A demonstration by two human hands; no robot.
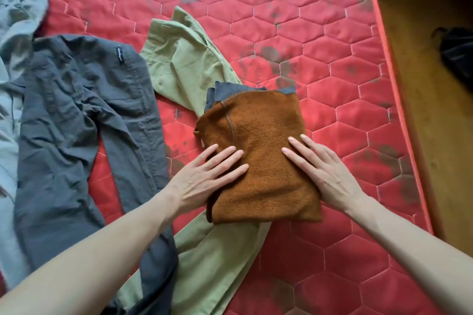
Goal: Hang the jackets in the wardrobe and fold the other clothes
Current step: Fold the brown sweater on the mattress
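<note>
Hands flatten a folded fleece on the bed

Both hands lie palm-down on a folded brown fleece (258, 158), which sits near the middle of a red quilted mattress (345, 110). The left hand (204, 176) presses the fleece's left side, its fingers (230, 158) straight and slightly spread, gripping nothing. The right hand (322, 169) presses the right side in the same way, fingers stretched flat and a little apart. Grey ribbed trim shows at the far edge of the fleece.

Under the fleece, and partly covered by it, lie light green trousers (184, 64); they stick out beyond it at the far left and again at the near edge. Just left of them, dark grey trousers (76, 110) are spread out unfolded, and the left forearm passes over their lower part. A pale grey-green garment (15, 33) lies at the far left edge, touching the dark trousers. Dark stains mark the mattress. On the floor to the right of the bed sits a dark bag (458, 54).
</note>
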